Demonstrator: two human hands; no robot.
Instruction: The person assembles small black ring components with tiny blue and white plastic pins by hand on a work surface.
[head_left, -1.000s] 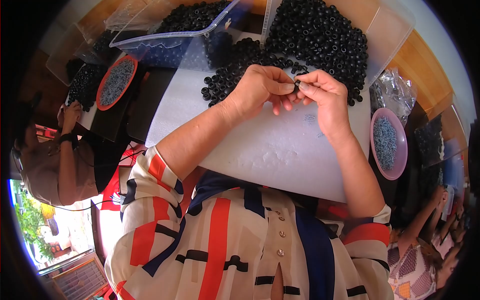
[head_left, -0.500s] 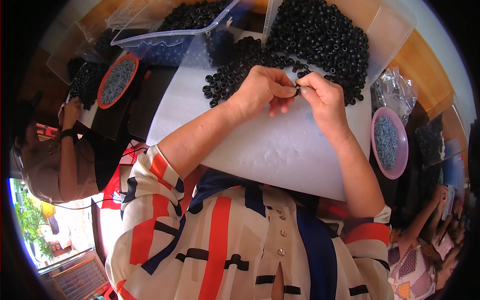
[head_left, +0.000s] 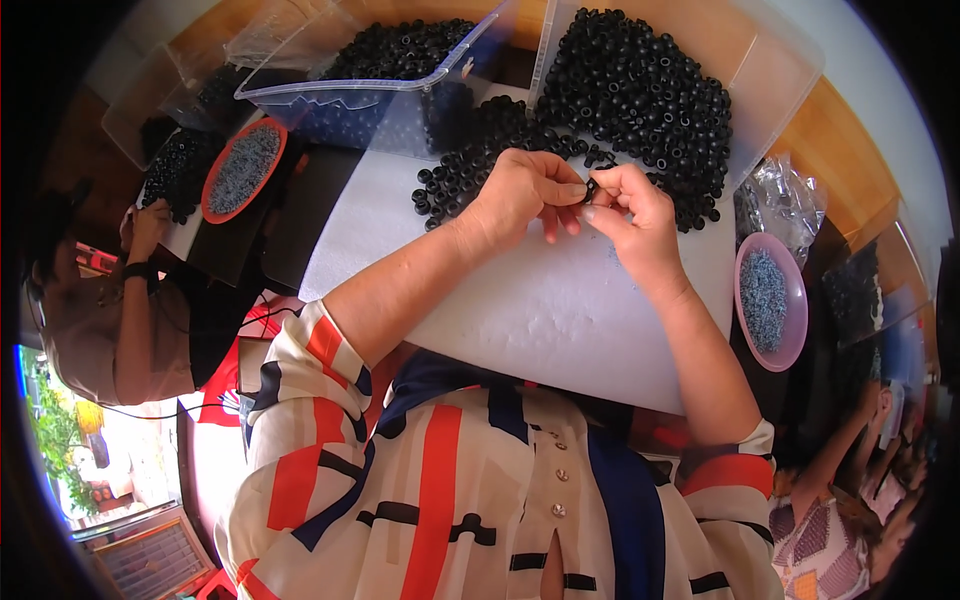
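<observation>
A small black piece [head_left: 591,190] is held between the left hand [head_left: 525,195] and the right hand [head_left: 640,222] — both pinched narrow — above the white-topped desk [head_left: 490,310], near the heaped black rings [head_left: 468,175]; a pink bowl [head_left: 797,325] is placed at right.

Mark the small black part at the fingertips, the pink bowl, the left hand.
Small black part [head_left: 591,188]: head view, on its visible side.
Pink bowl [head_left: 794,336]: head view, bare inner wall, lower right.
Left hand [head_left: 516,190]: head view, back of hand.
</observation>
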